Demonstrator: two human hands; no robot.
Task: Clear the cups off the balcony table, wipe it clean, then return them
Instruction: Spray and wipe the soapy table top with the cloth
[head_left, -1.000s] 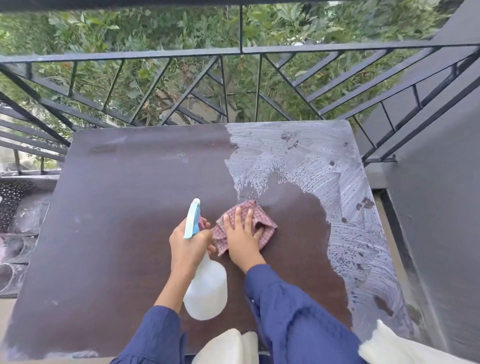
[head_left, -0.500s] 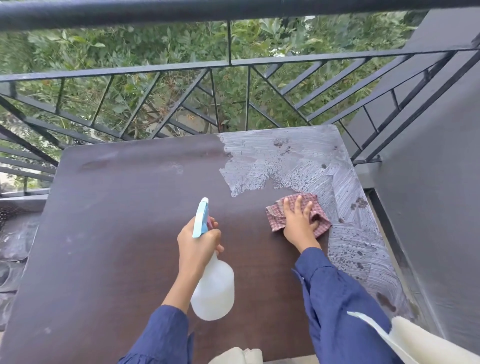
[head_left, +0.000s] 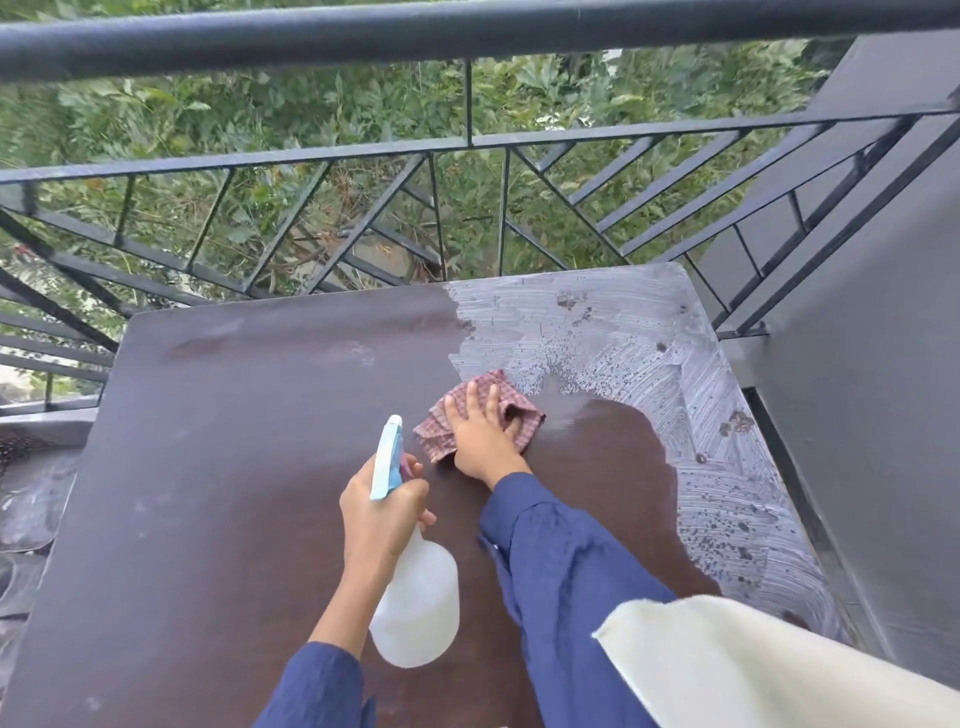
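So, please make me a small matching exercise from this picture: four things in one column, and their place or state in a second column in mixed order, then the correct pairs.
Things:
1. spray bottle
2. checked cloth
3. right side of the table
4. railing

Place or state:
A. covered with whitish, streaky wet film
B. pressed flat under the right hand
C. beyond the far edge of the table, in front of green leaves
D. held in the left hand

Pairs: 1-D, 2-B, 3-A, 4-C
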